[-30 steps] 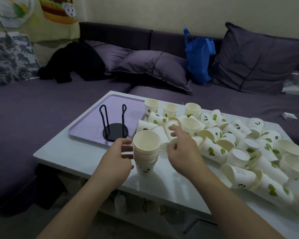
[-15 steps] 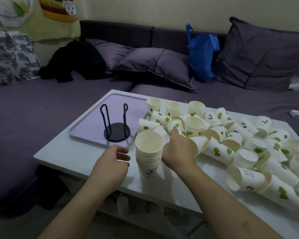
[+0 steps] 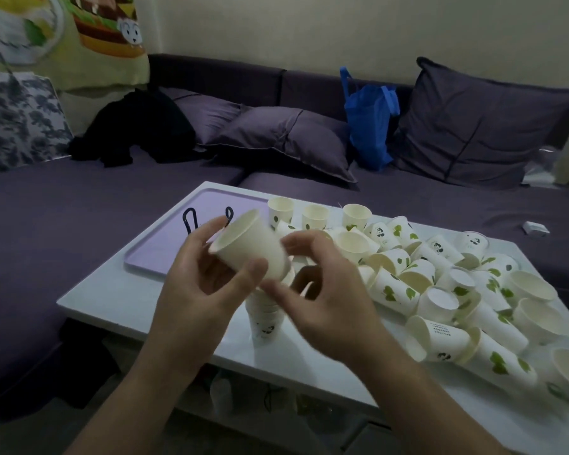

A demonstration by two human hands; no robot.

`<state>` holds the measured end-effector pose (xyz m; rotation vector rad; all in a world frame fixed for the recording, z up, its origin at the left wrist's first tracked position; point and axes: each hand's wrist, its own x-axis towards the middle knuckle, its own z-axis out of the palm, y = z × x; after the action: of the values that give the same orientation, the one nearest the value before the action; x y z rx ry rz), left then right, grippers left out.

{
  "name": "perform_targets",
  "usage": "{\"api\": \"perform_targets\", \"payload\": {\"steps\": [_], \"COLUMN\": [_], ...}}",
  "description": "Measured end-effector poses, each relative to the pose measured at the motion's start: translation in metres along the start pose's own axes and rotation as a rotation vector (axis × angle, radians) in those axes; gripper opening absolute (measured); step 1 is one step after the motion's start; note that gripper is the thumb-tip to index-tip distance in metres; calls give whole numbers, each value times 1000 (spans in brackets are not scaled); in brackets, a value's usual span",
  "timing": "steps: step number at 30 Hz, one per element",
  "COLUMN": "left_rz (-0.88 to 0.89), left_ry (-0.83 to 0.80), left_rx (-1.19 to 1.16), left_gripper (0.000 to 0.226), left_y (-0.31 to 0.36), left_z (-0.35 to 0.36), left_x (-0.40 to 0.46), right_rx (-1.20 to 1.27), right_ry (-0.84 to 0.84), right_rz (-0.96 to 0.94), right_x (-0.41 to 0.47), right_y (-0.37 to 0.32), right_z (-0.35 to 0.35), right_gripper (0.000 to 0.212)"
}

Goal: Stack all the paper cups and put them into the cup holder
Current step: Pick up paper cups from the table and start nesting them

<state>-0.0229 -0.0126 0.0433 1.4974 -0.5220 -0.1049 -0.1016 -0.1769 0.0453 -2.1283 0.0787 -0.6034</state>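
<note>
A plain paper cup [image 3: 248, 246] is tilted in the air, mouth toward the upper left. My left hand [image 3: 204, 284] grips its side with thumb and fingers. My right hand [image 3: 322, 287], blurred, curls round the cup's base from the right. Directly below stands a stack of cups [image 3: 265, 321] on the white table [image 3: 112, 297], its top hidden by my hands. The black wire cup holder [image 3: 190, 219] stands on a lilac tray [image 3: 158, 254], mostly hidden behind my left hand. Several loose cups [image 3: 440, 277] with green leaf prints lie and stand across the table's right half.
A purple sofa with cushions [image 3: 276, 136] wraps round the table's far and left sides. A blue bag [image 3: 370, 123] and dark clothing [image 3: 135, 129] lie on it. A small white box [image 3: 535, 228] sits on the seat at right.
My right hand has lifted a cup out of the pile up over the stack. My left hand rose from beside the stack and took hold of that cup.
</note>
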Motion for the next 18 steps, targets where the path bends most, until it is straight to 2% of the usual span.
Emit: {"api": "perform_targets", "payload": {"steps": [2,4,7,9,13,18], "left_rz": [46,53,32,25,26,26], "left_ry": [48,94,116,113,53,-4], "left_rx": [32,58,57,60,46,71], "left_gripper": [67,67,69,69,53,53], "left_y": [2,1,-3,-5,-6,-8], "left_z": [2,1,-6,-9,-6,-4], "left_x": [-4,-4,-2,-3,-5,-6], "right_rx": [-23,-87,-359,-561,-735,-799], "right_ry": [-114,-101,145,236,143,138], "right_rz": [-53,-36,122,273,494,522], "right_x": [-4,-3,6,13,22,18], "right_y": [0,9,42,68,105,117], "right_z": [1,-5,-20,-30,-31,-22], "right_gripper": [50,47,34,33,41,38]}}
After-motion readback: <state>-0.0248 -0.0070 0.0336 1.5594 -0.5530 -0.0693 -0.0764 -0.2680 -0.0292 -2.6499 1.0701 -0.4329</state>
